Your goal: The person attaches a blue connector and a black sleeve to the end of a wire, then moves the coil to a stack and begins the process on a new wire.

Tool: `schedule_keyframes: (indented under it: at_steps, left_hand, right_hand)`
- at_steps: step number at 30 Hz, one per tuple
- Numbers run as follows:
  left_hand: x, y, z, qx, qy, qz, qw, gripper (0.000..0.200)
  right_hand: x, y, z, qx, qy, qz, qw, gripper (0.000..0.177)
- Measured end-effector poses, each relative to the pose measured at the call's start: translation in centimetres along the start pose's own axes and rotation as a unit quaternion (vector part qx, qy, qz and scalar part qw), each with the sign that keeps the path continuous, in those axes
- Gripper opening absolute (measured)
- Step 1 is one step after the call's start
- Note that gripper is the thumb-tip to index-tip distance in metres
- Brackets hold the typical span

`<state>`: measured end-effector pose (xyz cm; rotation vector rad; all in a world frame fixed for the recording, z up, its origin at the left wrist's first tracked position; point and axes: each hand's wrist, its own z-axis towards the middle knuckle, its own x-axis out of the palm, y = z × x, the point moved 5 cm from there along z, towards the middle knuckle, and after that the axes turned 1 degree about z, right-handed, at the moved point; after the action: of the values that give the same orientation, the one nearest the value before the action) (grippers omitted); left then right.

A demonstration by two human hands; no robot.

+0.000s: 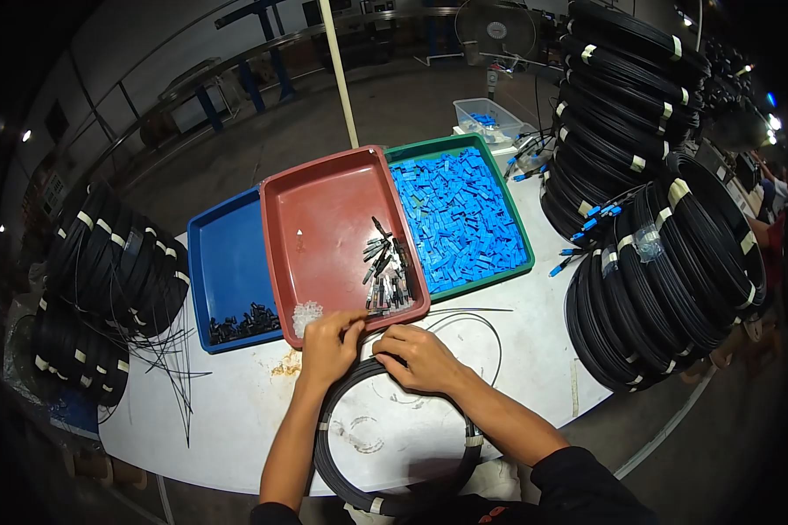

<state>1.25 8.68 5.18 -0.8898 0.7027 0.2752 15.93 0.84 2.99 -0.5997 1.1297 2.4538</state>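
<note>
A coil of black cable (pixel 326 455), tied with pale tape bands, lies at the table's front edge beneath my forearms. My left hand (pixel 331 344) is at the front rim of the red tray (pixel 315 236), its thumb and fingers pinched on something I cannot make out. Just right of it, my right hand (pixel 411 354) is closed over the top of the coil, and what its fingers hold is hidden. Black and clear connector parts (pixel 390 276) lie in the red tray near its front right corner, with small clear pieces (pixel 306 315) at the front left.
Behind the red tray stand a blue tray (pixel 228 236) with black parts and a green tray (pixel 521 227) full of blue connectors. Stacked black coils rise at the left (pixel 118 262) and right (pixel 665 271). A clear bin (pixel 473 109) sits at the back.
</note>
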Motion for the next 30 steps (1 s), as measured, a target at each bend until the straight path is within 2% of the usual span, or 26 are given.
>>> schedule_keyframes:
  at_steps: [5, 7, 13, 15, 19, 22, 23, 25, 26, 27, 29, 30]
  left_hand:
    - [2.5, 2.4, 4.2, -0.039, 0.045, 0.046, 0.997, 0.017]
    - [3.2, 3.2, 5.2, -0.089, 0.062, 0.109, 0.988, 0.020]
    - [4.7, 5.1, 6.4, -0.087, 0.076, 0.151, 0.982, 0.021]
    - [4.7, 5.6, 6.4, -0.126, 0.087, 0.089, 0.984, 0.022]
    - [3.2, 5.2, 6.4, -0.163, 0.104, 0.042, 0.980, 0.025]
    - [2.7, 6.3, 5.4, -0.255, 0.144, -0.159, 0.943, 0.027]
    - [2.2, 6.5, 4.9, -0.256, 0.139, -0.158, 0.943, 0.027]
    - [1.3, 5.8, 3.8, -0.238, 0.112, -0.363, 0.894, 0.025]
    - [0.7, 5.5, 3.2, -0.233, 0.111, -0.405, 0.877, 0.024]
    - [0.3, 5.2, 2.5, -0.231, 0.105, -0.403, 0.879, 0.024]
    - [-0.6, 4.3, 1.2, -0.180, 0.076, -0.500, 0.844, 0.023]
    - [-1.0, 4.1, 0.6, -0.165, 0.072, -0.485, 0.856, 0.023]
  right_hand:
    - [-0.1, -0.1, 0.1, 0.005, 0.002, -0.001, 1.000, 0.010]
    - [-0.1, -0.1, 0.1, 0.014, 0.007, 0.003, 1.000, 0.009]
    - [0.0, -0.6, 0.1, 0.023, 0.006, 0.004, 1.000, 0.009]
    - [-0.2, -0.4, 0.3, 0.027, 0.014, 0.004, 1.000, 0.008]
    - [-0.5, -0.3, 0.6, 0.053, 0.031, 0.014, 0.998, 0.008]
    - [-0.3, -0.6, 0.4, 0.046, 0.017, 0.013, 0.999, 0.009]
    - [-0.2, -0.7, 0.4, 0.038, 0.007, 0.011, 0.999, 0.010]
    - [-0.2, -0.6, 0.3, 0.035, -0.003, 0.013, 0.999, 0.009]
    - [-0.4, -0.5, 0.3, 0.041, -0.018, 0.021, 0.999, 0.009]
    - [-0.5, -0.4, 0.3, 0.047, -0.033, 0.029, 0.998, 0.008]
    - [-0.7, 0.1, 0.3, 0.044, -0.036, 0.046, 0.997, 0.009]
    - [-0.9, 0.4, 0.4, 0.038, -0.042, 0.052, 0.997, 0.009]
